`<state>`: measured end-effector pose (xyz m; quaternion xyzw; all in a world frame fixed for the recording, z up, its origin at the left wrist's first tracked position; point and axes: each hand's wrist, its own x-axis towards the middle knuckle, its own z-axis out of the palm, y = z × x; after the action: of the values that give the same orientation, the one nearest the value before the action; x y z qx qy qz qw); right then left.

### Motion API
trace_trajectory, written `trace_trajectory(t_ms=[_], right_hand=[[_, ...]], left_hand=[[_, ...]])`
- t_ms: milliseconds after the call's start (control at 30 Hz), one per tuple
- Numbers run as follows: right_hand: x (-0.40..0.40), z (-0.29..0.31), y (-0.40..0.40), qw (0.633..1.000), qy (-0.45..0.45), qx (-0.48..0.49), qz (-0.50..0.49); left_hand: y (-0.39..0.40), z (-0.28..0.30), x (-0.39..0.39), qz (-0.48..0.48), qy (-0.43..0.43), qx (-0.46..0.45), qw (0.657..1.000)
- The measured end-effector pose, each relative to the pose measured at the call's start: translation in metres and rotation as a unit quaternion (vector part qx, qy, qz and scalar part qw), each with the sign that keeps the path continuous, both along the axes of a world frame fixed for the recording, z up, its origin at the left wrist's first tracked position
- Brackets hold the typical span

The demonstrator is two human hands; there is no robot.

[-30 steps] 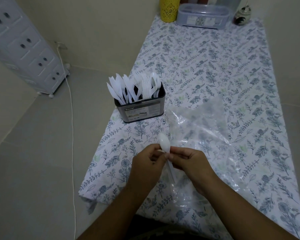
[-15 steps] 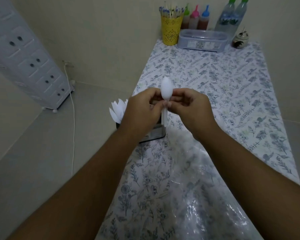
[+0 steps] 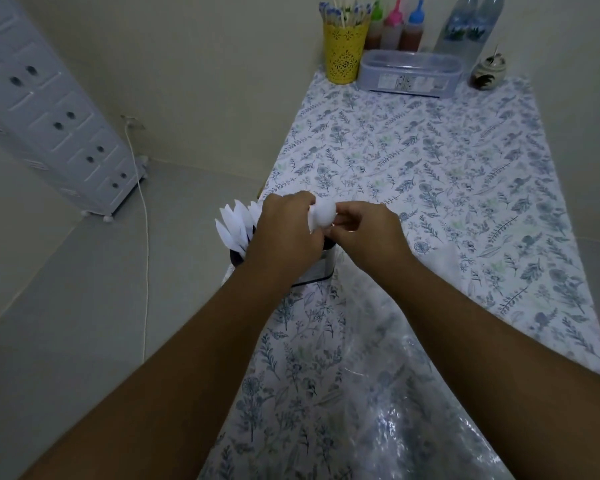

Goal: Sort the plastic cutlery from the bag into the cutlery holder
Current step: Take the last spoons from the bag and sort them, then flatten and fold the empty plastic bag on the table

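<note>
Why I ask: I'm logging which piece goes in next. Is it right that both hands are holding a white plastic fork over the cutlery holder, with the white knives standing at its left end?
Not quite. The piece pinched between the left hand and right hand is a white plastic spoon, its rounded bowl showing in the head view, not a fork. It is over the cutlery holder, with white knives standing at the left end.

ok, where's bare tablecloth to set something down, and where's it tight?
Free: the broad floral tablecloth between the hands and the clear lidded plastic box, out to the right edge. Near end is covered by the clear plastic bag. Crowded: the far edge, and around the metal cutlery holder under both hands.
</note>
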<state>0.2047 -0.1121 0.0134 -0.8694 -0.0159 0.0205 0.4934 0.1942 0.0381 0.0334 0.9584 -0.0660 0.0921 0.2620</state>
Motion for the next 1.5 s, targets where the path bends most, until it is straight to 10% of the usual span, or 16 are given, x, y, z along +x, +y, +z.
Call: trace_trajectory(t_ms=[200, 367, 533, 833, 1133, 1300, 1500], right_hand=[[-0.022, 0.011, -0.021, 0.998, -0.025, -0.041, -0.046], [-0.082, -0.02, -0.087, 0.989, -0.021, -0.14, -0.045], [-0.167, -0.095, -0.146, 0.948, 0.138, -0.282, 0.048], [-0.203, -0.099, -0.146, 0.903, 0.14, -0.402, 0.059], [-0.149, -0.094, -0.157, 0.896, 0.25, -0.351, 0.106], [-0.13, -0.087, -0.15, 0.896, 0.213, -0.38, 0.089], [-0.128, -0.094, -0.155, 0.883, 0.245, -0.371, 0.152]], left_hand=[[-0.018, 0.016, -0.037, 0.041, -0.08, -0.059, 0.994], [-0.071, -0.045, -0.102, -0.088, 0.056, -0.111, 0.988], [-0.089, -0.136, -0.138, -0.183, 0.243, 0.071, 0.95], [-0.086, -0.143, -0.136, -0.233, 0.218, 0.166, 0.933], [-0.091, -0.151, -0.097, -0.201, 0.283, 0.224, 0.91], [-0.087, -0.158, -0.1, -0.148, 0.188, 0.176, 0.955], [-0.087, -0.162, -0.088, -0.208, 0.252, 0.236, 0.915]])
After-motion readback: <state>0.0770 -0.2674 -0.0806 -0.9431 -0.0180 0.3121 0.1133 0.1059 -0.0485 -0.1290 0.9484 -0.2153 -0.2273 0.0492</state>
